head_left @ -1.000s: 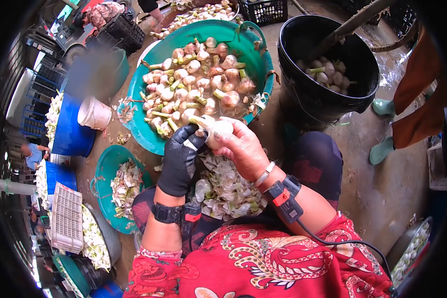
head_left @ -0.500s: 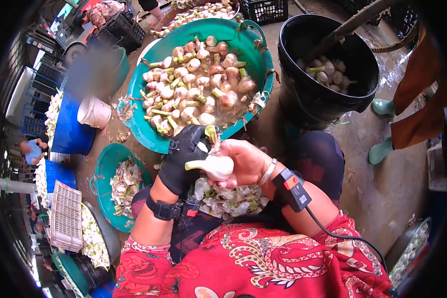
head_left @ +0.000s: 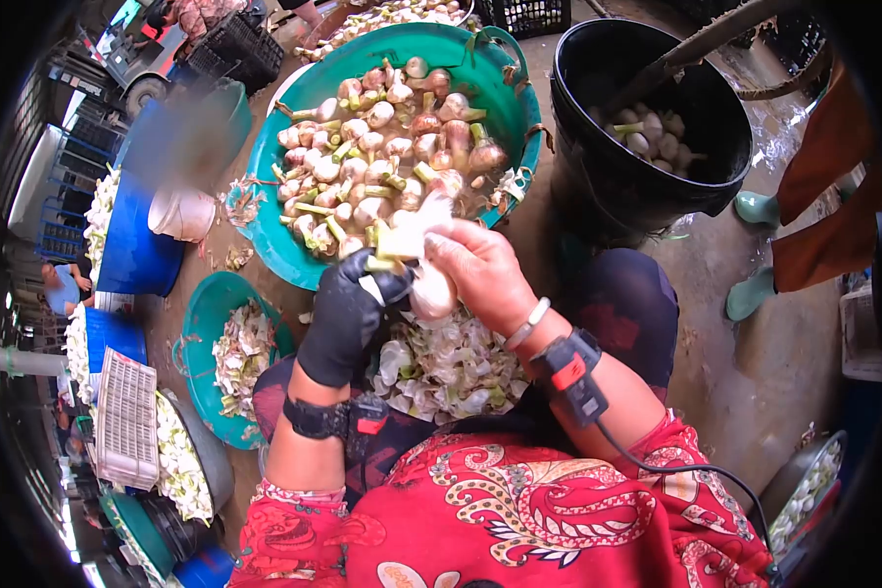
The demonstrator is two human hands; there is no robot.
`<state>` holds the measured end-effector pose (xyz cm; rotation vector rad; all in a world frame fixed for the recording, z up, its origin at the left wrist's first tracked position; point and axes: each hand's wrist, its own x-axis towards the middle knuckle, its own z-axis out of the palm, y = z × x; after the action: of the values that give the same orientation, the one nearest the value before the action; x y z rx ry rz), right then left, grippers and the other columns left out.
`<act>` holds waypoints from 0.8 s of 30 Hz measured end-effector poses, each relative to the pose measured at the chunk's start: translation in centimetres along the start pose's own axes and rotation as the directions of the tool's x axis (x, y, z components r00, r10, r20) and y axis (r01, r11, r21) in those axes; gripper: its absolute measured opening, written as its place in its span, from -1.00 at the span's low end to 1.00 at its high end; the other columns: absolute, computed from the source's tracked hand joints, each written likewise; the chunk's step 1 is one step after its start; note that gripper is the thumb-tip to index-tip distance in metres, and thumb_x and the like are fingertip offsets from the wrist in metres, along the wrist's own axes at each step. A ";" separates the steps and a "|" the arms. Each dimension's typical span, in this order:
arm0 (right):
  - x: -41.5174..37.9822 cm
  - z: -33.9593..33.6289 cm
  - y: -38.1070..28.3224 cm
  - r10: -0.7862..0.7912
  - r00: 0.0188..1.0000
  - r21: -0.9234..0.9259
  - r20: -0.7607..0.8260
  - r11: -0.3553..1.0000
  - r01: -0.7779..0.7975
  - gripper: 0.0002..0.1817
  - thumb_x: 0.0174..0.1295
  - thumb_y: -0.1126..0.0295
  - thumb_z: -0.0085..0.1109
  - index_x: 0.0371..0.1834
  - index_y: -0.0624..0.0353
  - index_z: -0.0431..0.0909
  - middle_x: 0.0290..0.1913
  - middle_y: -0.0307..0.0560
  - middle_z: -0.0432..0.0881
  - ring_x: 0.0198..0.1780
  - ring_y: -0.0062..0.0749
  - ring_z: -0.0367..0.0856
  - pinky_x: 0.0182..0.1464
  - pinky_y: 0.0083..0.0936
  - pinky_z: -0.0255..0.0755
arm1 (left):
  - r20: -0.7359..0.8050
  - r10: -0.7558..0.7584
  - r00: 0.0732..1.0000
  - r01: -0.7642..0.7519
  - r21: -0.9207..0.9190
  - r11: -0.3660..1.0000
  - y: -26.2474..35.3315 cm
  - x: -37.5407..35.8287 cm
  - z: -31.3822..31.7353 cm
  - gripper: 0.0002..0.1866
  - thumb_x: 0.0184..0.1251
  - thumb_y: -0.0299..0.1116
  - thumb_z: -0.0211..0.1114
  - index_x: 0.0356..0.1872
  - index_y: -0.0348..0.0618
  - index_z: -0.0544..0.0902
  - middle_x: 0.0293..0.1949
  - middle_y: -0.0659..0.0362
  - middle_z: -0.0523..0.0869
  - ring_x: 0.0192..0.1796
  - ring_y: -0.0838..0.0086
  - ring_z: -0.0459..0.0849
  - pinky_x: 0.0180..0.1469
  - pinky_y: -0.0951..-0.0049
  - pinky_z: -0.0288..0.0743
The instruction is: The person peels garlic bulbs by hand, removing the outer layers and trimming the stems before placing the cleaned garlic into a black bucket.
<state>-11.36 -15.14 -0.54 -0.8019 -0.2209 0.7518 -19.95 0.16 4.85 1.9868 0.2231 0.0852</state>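
Observation:
My left hand (head_left: 348,318), in a black glove, is closed around the stem end of a white garlic bulb (head_left: 433,292). A small white piece shows at the glove's fingers; I cannot make out what it is. My bare right hand (head_left: 482,274) pinches a pale, blurred strip of garlic skin (head_left: 423,227) just above the bulb. Both hands are over the near rim of a green tub (head_left: 294,265), where several unpeeled garlic bulbs (head_left: 363,167) with cut stems sit in murky water. Below the hands, loose garlic peelings (head_left: 451,367) are heaped in my lap area.
A black bucket (head_left: 647,186) with pale bulbs and a pole across it stands to the right. Left is a smaller green basin (head_left: 201,343) of peelings, near a white pail (head_left: 183,214) and blue tub (head_left: 137,245). A person's green boots (head_left: 752,291) are at right.
The bulb has turned from lying sideways to hanging lower between my hands. My right hand has gone from cupping it to pinching skin, raised slightly. My left hand has shifted slightly down.

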 end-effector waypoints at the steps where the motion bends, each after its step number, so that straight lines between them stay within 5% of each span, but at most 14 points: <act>1: -0.2 0.1 -0.8 -0.401 0.914 -0.476 0.067 0.792 0.382 -0.86 0.21 0.50 0.11 -0.18 0.16 0.60 -0.33 -0.13 0.60 -0.29 -0.23 0.56 -0.19 -0.44 0.42 | 0.008 0.102 0.995 -0.101 -0.019 0.995 -1.2 0.6 -0.8 -0.78 0.26 -0.44 0.26 -0.10 -0.28 0.66 -0.21 0.13 0.73 -0.21 0.53 0.68 -0.09 0.53 0.54; 2: -0.3 0.5 -1.6 -0.657 0.685 -0.764 0.315 0.252 0.593 -0.83 0.16 0.53 0.12 -0.18 0.16 0.60 -0.37 -0.08 0.57 -0.31 -0.11 0.53 -0.20 -0.35 0.40 | 0.011 0.205 0.979 -0.205 -0.036 0.978 -1.9 1.1 -1.7 -0.78 0.25 -0.45 0.26 -0.10 -0.26 0.67 -0.22 0.11 0.73 -0.23 0.50 0.68 -0.10 0.52 0.54; 4: -1.6 1.6 -2.4 -0.527 0.671 -0.702 0.521 0.184 0.688 -0.79 0.07 0.54 0.17 -0.18 0.16 0.59 -0.37 0.01 0.52 -0.27 0.01 0.50 -0.19 -0.23 0.39 | 0.036 0.517 0.855 -0.480 0.431 0.764 -1.3 1.9 -3.4 -0.79 0.28 -0.48 0.18 -0.13 -0.31 0.68 -0.23 0.15 0.72 -0.24 0.54 0.67 -0.18 0.52 0.56; 6: -2.3 0.5 -0.9 -0.121 0.846 -0.770 0.519 0.363 0.524 -0.82 0.07 0.49 0.16 -0.24 0.19 0.63 -0.35 0.08 0.59 -0.24 0.05 0.58 -0.17 -0.18 0.47 | -0.095 -0.066 0.993 0.040 -0.257 0.966 -1.0 0.8 -3.9 -0.77 0.30 -0.46 0.16 -0.12 -0.33 0.67 -0.20 0.16 0.73 -0.23 0.52 0.67 -0.17 0.49 0.57; 7: -2.6 0.0 -0.1 -0.121 0.841 -0.764 0.527 0.366 0.531 -0.82 0.07 0.49 0.16 -0.24 0.19 0.63 -0.35 0.08 0.59 -0.24 0.05 0.58 -0.17 -0.18 0.47 | -0.142 0.000 0.990 -0.053 -0.374 0.926 -1.7 0.9 -3.6 -0.76 0.32 -0.43 0.14 -0.11 -0.33 0.67 -0.18 0.14 0.73 -0.18 0.47 0.68 -0.10 0.46 0.58; 9: -2.6 -1.0 1.1 0.389 0.887 -0.963 0.248 0.001 0.268 -0.89 0.09 0.43 0.12 -0.44 0.17 0.63 -0.41 0.12 0.63 -0.33 0.06 0.61 -0.25 -0.16 0.49 | -0.189 0.039 0.981 -0.098 -0.316 0.944 -1.3 0.6 -3.7 -0.76 0.35 -0.43 0.11 -0.11 -0.34 0.66 -0.16 0.12 0.73 -0.14 0.44 0.68 -0.07 0.44 0.58; 12: -2.2 -2.1 1.3 0.387 0.905 -0.968 0.180 -0.095 0.232 -0.83 0.04 0.36 0.10 -0.52 0.18 0.64 -0.45 0.15 0.64 -0.34 0.08 0.64 -0.24 -0.15 0.52 | -0.210 0.220 0.953 -0.236 -0.054 0.970 -2.6 0.3 -3.3 -0.71 0.45 -0.40 0.01 -0.05 -0.38 0.61 -0.09 0.05 0.70 -0.03 0.37 0.68 0.02 0.37 0.57; 14: -1.7 -2.1 0.4 0.390 0.915 -0.967 0.099 -0.178 0.180 -0.86 -0.03 0.39 0.14 -0.44 0.19 0.63 -0.39 0.15 0.64 -0.34 0.07 0.63 -0.24 -0.18 0.53 | -0.209 -0.074 0.975 -0.098 -0.708 0.699 -2.8 0.2 -2.7 -0.68 0.49 -0.39 -0.04 0.04 -0.39 0.56 -0.03 0.01 0.67 0.02 0.34 0.66 0.08 0.34 0.55; 16: -1.9 -0.6 -1.9 0.052 0.993 -0.980 0.103 0.179 0.092 -0.68 -0.04 0.46 0.20 -0.13 0.19 0.62 -0.25 0.14 0.68 -0.08 -0.01 0.66 0.03 -0.27 0.52 | -0.149 -0.140 0.979 -0.008 -0.712 0.702 -2.0 0.1 -2.9 -0.67 0.50 -0.39 -0.06 0.08 -0.38 0.54 -0.02 0.01 0.66 0.04 0.35 0.64 0.11 0.34 0.53; 17: -1.8 -0.1 -1.7 0.051 0.994 -0.980 0.097 0.179 0.087 -0.68 -0.04 0.46 0.20 -0.13 0.19 0.62 -0.25 0.14 0.68 -0.08 -0.01 0.66 0.03 -0.27 0.52 | -0.128 -0.125 0.984 0.009 -0.662 0.749 -1.4 -0.1 -2.5 -0.67 0.50 -0.37 -0.06 0.08 -0.38 0.54 -0.02 0.01 0.67 0.03 0.35 0.64 0.11 0.34 0.53; 19: -1.5 1.2 -1.2 -0.344 0.934 -0.680 0.099 0.661 0.316 -0.62 -0.02 0.47 0.28 -0.06 0.12 0.54 -0.28 0.05 0.67 -0.08 -0.15 0.67 0.02 -0.29 0.50 | -0.131 -0.063 0.989 -0.010 -0.496 0.868 -1.3 -0.4 -1.5 -0.66 0.49 -0.33 -0.03 0.07 -0.38 0.54 -0.02 0.02 0.66 0.02 0.37 0.64 0.12 0.31 0.53; 22: -0.9 1.1 0.4 -0.181 0.983 -0.671 0.042 0.724 0.162 -0.80 0.02 0.56 0.20 -0.25 0.17 0.53 -0.48 -0.02 0.62 -0.37 -0.21 0.67 -0.29 -0.34 0.50 | -0.055 -0.077 0.996 0.037 -0.525 0.851 -1.0 -0.8 -0.6 -0.64 0.47 -0.28 0.02 0.07 -0.36 0.54 -0.01 0.03 0.66 0.03 0.33 0.64 0.13 0.26 0.52; 23: -1.1 0.7 0.3 -0.288 0.955 -0.741 0.063 0.628 0.239 -0.87 0.03 0.56 0.17 -0.31 0.19 0.54 -0.51 0.03 0.60 -0.41 -0.17 0.66 -0.32 -0.36 0.50 | -0.032 -0.203 0.979 0.094 -0.808 0.581 -1.9 -0.8 -0.5 -0.61 0.44 -0.23 0.06 0.06 -0.36 0.54 0.00 0.01 0.65 0.04 0.28 0.64 0.14 0.21 0.51; 24: -1.2 0.4 -0.3 -0.390 0.916 -0.800 0.096 0.517 0.305 -0.93 0.05 0.56 0.14 -0.38 0.21 0.54 -0.53 0.07 0.58 -0.44 -0.14 0.65 -0.35 -0.38 0.49 | -0.030 -0.204 0.979 0.096 -0.808 0.582 -1.8 -0.8 -0.8 -0.61 0.44 -0.23 0.06 0.06 -0.36 0.54 0.00 0.01 0.65 0.04 0.28 0.64 0.14 0.21 0.51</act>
<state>-12.29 -15.88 0.10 -1.6109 -0.6535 0.1728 -21.09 1.41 3.61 1.0287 0.3579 0.1647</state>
